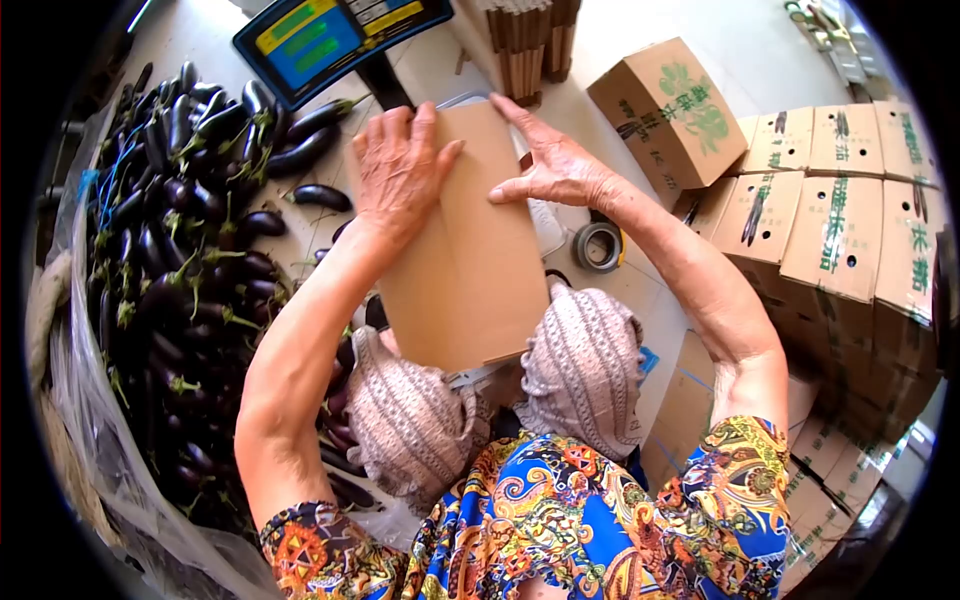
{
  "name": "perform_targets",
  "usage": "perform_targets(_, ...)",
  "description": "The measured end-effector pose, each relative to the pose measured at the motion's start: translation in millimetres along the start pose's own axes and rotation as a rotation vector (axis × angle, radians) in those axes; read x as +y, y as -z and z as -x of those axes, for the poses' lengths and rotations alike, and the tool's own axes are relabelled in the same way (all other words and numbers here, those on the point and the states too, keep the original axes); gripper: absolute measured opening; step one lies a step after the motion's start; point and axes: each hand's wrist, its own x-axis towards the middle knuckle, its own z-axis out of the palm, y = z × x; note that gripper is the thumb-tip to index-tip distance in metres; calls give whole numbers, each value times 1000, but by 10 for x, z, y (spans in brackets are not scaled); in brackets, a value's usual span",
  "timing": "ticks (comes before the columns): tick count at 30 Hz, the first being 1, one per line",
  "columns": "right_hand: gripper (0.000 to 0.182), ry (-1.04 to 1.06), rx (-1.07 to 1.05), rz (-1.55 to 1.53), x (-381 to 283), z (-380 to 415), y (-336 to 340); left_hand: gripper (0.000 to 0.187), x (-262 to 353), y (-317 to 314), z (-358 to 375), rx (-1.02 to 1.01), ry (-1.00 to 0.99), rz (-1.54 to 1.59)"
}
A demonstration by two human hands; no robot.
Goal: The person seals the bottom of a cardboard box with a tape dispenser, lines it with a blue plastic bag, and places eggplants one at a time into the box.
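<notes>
A plain brown cardboard box [460, 240], its top face closed, lies in front of me between my knees, above what looks like a scale with a partly visible metal rim. My left hand [400, 165] rests flat on the far left of the box top, fingers stretched forward and thumb out. Spread wide, my right hand [550, 165] is at the far right edge, with the index finger at the corner and the thumb on the top. Its other fingers are partly hidden. The inside of the box is hidden.
A large heap of eggplants [180, 260] lies at the left beside clear plastic sheeting [110, 440]. A scale display [330, 40] stands ahead. Printed cartons [830, 230] are stacked at the right, one carton [670, 110] tilted. A tape roll [598, 247] is near my right forearm.
</notes>
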Motion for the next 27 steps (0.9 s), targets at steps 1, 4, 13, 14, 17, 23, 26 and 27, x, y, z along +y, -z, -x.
perform_targets(1,112,-109,33,-170,55,85,38,45,-24,-27,-13,22,-4,-10)
perform_targets(4,86,-356,254,-409,651,322,64,33,-53,-47,-90,0,26,-35)
perform_targets(13,66,-824,271,180,2842,1306,-988,21,1,-58,-223,-11,14,-38)
perform_targets(14,59,-821,331,206,2851,1296,-1045,19,0,-64,-229,-2,22,-27)
perform_targets(17,49,-729,407,271,2853,1299,-1098,16,-28,-64,-256,-5,31,28)
perform_targets(23,50,-673,711,-160,2116,1295,-669,19,71,-163,-323,64,-92,54)
perform_targets(26,55,-330,852,-733,1358,1265,-205,20,79,-194,-295,61,-74,68)
perform_targets(27,55,-260,800,-935,1091,1292,-35,21,83,-185,-306,62,-70,67)
